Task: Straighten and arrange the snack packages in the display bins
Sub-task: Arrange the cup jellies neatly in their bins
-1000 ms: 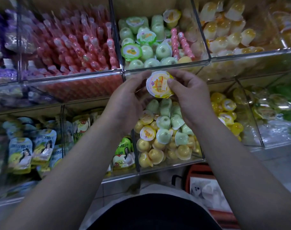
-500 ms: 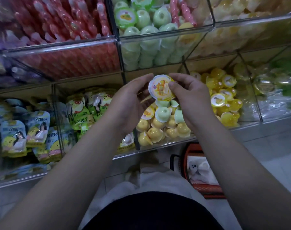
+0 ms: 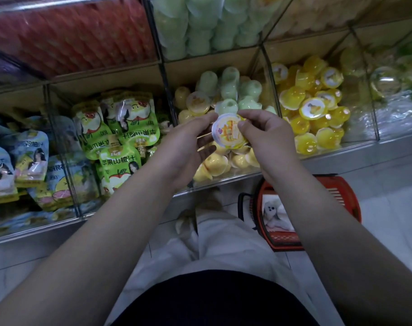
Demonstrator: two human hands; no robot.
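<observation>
Both hands met over the middle bin (image 3: 169, 95) of the lower shelf row, holding one jelly cup (image 3: 228, 131) between them. The left hand (image 3: 188, 149) was partly curled, its thumb and forefinger pinching the cup's left rim, the other fingers loosely bent beneath it. The right hand (image 3: 266, 137) gripped the cup's right side, its thumb pressed on the printed lid and its fingers wrapped behind. The cup was tilted so that its yellow and white lid faced the camera, held just above the pile in that bin and not resting on it.

Under the cup the middle bin held pale yellow cups (image 3: 214, 164) toward its front edge and pale green cups (image 3: 230, 88) toward its back. The bin to its right was filled with brighter yellow cups (image 3: 313, 109), some lid up and some on their sides. The bin to its left held green juice pouches (image 3: 120, 147) leaning at mixed angles, and the one beyond it held blue and yellow pouches (image 3: 28, 158). In the upper row, red packages (image 3: 71, 36) and more green cups (image 3: 200, 24) were blurred.

On the floor below the shelf's front edge stood a red basket (image 3: 346, 203), partly hidden behind the right forearm.
</observation>
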